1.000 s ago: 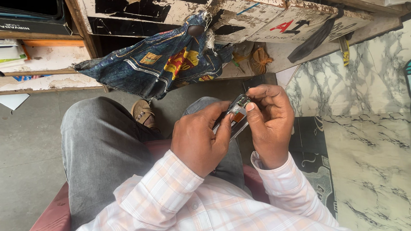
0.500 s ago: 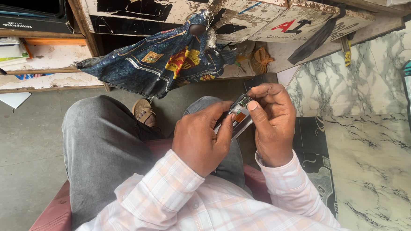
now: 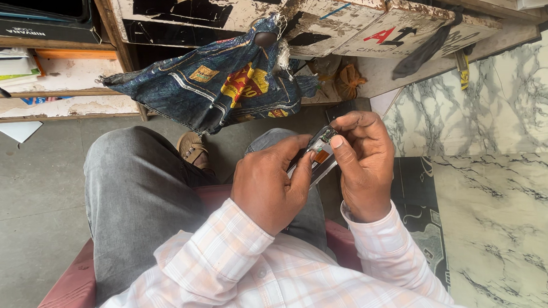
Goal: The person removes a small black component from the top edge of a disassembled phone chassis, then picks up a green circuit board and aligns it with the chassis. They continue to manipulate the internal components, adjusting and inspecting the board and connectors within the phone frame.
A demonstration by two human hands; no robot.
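Observation:
I sit on a red chair [image 3: 69,296] in grey trousers and a checked shirt. Both hands hold a small flat device [image 3: 316,157], a phone-like part with a silver frame and an orange patch, above my right knee. My left hand [image 3: 269,188] grips its near end, fingers wrapped round it. My right hand [image 3: 363,162] closes on the far end, thumb pressed on its top face. Much of the device is hidden by my fingers.
A dark blue patterned cloth [image 3: 220,88] hangs from a worn wooden counter [image 3: 317,20] ahead of my knees. A sandalled foot [image 3: 192,149] rests on the grey floor. Marble-patterned panels [image 3: 501,192] stand at the right, shelves with papers [image 3: 7,68] at the left.
The hands and the device stay almost where they were; the fingers shift slightly on it. The view has drifted a little.

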